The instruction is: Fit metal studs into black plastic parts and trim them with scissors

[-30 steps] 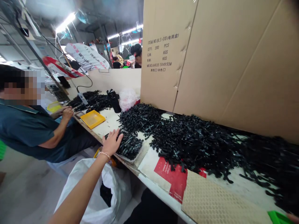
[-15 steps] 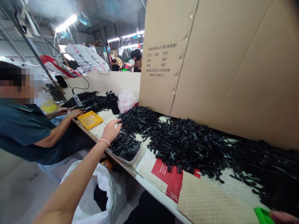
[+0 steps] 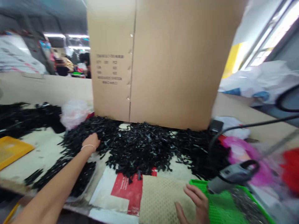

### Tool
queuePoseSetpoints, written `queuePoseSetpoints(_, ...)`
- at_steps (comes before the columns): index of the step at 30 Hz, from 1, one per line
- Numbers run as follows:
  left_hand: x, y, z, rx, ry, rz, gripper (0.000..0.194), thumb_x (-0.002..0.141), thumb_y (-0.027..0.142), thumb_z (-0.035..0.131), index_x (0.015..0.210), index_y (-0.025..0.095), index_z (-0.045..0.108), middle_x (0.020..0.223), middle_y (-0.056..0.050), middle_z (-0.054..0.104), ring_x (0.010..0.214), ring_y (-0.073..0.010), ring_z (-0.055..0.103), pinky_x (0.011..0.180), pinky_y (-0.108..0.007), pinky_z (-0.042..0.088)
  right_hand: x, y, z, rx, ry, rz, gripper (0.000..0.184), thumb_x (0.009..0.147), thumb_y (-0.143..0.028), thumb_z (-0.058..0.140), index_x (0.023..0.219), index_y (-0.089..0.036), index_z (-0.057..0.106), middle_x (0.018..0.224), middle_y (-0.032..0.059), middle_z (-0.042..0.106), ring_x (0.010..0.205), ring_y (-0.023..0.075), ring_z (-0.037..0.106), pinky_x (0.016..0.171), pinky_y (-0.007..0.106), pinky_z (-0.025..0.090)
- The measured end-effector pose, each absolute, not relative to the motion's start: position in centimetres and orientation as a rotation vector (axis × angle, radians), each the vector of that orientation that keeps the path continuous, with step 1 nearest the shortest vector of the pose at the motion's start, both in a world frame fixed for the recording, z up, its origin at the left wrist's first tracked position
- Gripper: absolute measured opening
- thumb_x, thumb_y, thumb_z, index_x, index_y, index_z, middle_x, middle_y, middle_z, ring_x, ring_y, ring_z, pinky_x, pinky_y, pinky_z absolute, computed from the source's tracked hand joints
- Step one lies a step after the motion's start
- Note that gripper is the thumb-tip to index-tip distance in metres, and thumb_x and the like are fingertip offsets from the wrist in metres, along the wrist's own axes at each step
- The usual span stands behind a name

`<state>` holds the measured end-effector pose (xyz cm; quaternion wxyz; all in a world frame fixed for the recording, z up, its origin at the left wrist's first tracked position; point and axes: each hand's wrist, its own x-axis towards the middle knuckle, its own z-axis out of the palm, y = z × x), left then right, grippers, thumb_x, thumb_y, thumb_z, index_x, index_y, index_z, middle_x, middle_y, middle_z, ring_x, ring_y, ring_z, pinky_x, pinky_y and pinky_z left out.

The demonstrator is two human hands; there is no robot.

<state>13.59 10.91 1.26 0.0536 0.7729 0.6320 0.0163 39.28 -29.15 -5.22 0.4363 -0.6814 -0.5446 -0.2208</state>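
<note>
Black parts (image 3: 142, 149) are heaped in a loose row across the worktop (image 3: 50, 141), in front of the box (image 3: 175, 62); more are laid in the clear tray (image 3: 88, 186), which is partly hidden by the left forearm (image 3: 54, 183). The left hand (image 3: 91, 141) is placed at the left stretch of the heap, its fingers curled narrow and turned from view; whether any part is gripped cannot be told. The right hand (image 3: 195, 205) is held at the mat (image 3: 161, 199), beside the green basket (image 3: 198, 183), with thumb and fingers parted wide and nothing seen between them. A grey tool (image 3: 229, 177) is seen over the basket's edge.

By judgement, black parts are being reached for or gathered with the left hand. For the next move, a narrow, light pinch would be called for, so that neighbouring parts are not dragged along.
</note>
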Motion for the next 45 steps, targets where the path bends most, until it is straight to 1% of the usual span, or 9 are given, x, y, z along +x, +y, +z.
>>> queuePoseSetpoints(6, 12.7, 13.9, 0.6, 2.288, 1.962, 0.025, 0.019, 0.071, 0.009, 0.057, 0.087, 0.018, 0.060, 0.084, 0.000, 0.072, 0.102, -0.0263, 0.063, 0.085, -0.031, 0.049, 45.7, -22.6, -2.8, -2.024, -1.354, -0.203, 0.039, 0.087, -0.025, 0.049, 0.126, -0.019, 0.046, 0.123, 0.0118, 0.046, 0.116, 0.0251, 0.048, 0.100, 0.040, 0.040)
queuePoseSetpoints(11, 11.2, 14.1, 2.0, 2.073, 1.974, 0.289, 0.004, 0.072, 0.016, 0.058, 0.076, 0.018, 0.059, 0.058, 0.003, 0.063, 0.088, -0.0249, 0.065, 0.083, -0.033, 0.049, 51.1, -18.8, -2.7, -2.622, -1.404, 0.169, 0.024, 0.084, -0.015, 0.053, 0.105, -0.014, 0.062, 0.106, 0.0115, 0.060, 0.100, 0.0224, 0.058, 0.088, 0.029, 0.044)
queuePoseSetpoints(17, 9.9, 12.9, 4.6, 1.922, 2.017, 0.539, 0.014, 0.078, 0.016, 0.049, 0.077, 0.019, 0.063, 0.048, 0.007, 0.053, 0.088, -0.0251, 0.063, 0.090, -0.041, 0.046, 50.9, -18.6, -2.3, -2.784, -1.490, 0.250, 0.019, 0.082, -0.010, 0.054, 0.088, -0.020, 0.068, 0.099, 0.0075, 0.065, 0.095, 0.0223, 0.060, 0.070, 0.026, 0.042)
queuePoseSetpoints(23, 10.1, 10.3, 7.1, 1.525, 1.731, 0.994, 0.020, 0.085, 0.019, 0.044, 0.092, 0.019, 0.063, 0.054, 0.011, 0.050, 0.056, -0.0072, 0.052, 0.073, -0.027, 0.052, 51.0, -18.9, -1.9, -2.869, -1.517, 0.228, 0.019, 0.084, -0.013, 0.055, 0.091, -0.021, 0.070, 0.100, 0.0089, 0.066, 0.098, 0.0249, 0.058, 0.066, 0.028, 0.041)
queuePoseSetpoints(26, 11.3, 5.8, 8.0, 1.387, 1.437, 1.112, 0.021, 0.078, 0.032, 0.062, 0.092, 0.018, 0.065, 0.064, 0.009, 0.058, 0.057, -0.0060, 0.050, 0.067, -0.023, 0.051, 51.2, -19.1, -1.5, -2.832, -1.627, 0.178, 0.018, 0.085, -0.013, 0.052, 0.088, -0.020, 0.069, 0.102, 0.0098, 0.065, 0.099, 0.0255, 0.058, 0.068, 0.029, 0.042)
queuePoseSetpoints(30, 14.2, -2.5, 7.7, 1.234, 1.058, 0.968, 0.050, 0.057, 0.043, 0.080, 0.096, 0.014, 0.067, 0.072, 0.000, 0.065, 0.061, -0.0102, 0.057, 0.061, -0.023, 0.050, 51.8, -19.4, -1.0, -2.731, -1.684, -0.019, 0.024, 0.093, -0.019, 0.040, 0.096, -0.017, 0.064, 0.092, 0.0107, 0.068, 0.086, 0.0247, 0.063, 0.072, 0.033, 0.044)
queuePoseSetpoints(34, 17.3, -8.6, 6.6, 1.176, 0.918, 0.901, 0.051, 0.061, 0.039, 0.080, 0.103, 0.015, 0.064, 0.073, 0.002, 0.062, 0.064, -0.0097, 0.059, 0.066, -0.024, 0.051, 53.0, -19.5, -0.7, -2.539, -1.697, -0.334, 0.024, 0.090, -0.018, 0.038, 0.092, -0.015, 0.062, 0.089, 0.0130, 0.068, 0.089, 0.0287, 0.064, 0.091, 0.042, 0.040)
queuePoseSetpoints(38, 18.9, -11.8, 6.6, 1.213, 0.894, 0.940, 0.051, 0.066, 0.036, 0.078, 0.109, 0.017, 0.060, 0.071, 0.004, 0.058, 0.064, -0.0090, 0.058, 0.067, -0.023, 0.049, 52.0, -20.2, 0.1, -2.351, -1.459, 0.034, 0.024, 0.086, -0.026, 0.039, 0.091, -0.018, 0.060, 0.088, 0.0127, 0.068, 0.083, 0.0280, 0.065, 0.074, 0.037, 0.049)
queuePoseSetpoints(45, 21.1, -16.1, 6.4, 1.202, 0.942, 0.949, 0.052, 0.060, 0.037, 0.081, 0.104, 0.016, 0.063, 0.069, 0.002, 0.058, 0.061, -0.0090, 0.053, 0.062, -0.022, 0.044, 41.5, -22.4, 3.3, -1.504, -1.487, 0.914, 0.045, 0.077, -0.056, 0.057, 0.108, -0.023, 0.064, 0.092, 0.0064, 0.068, 0.082, 0.0232, 0.065, 0.071, 0.030, 0.055)
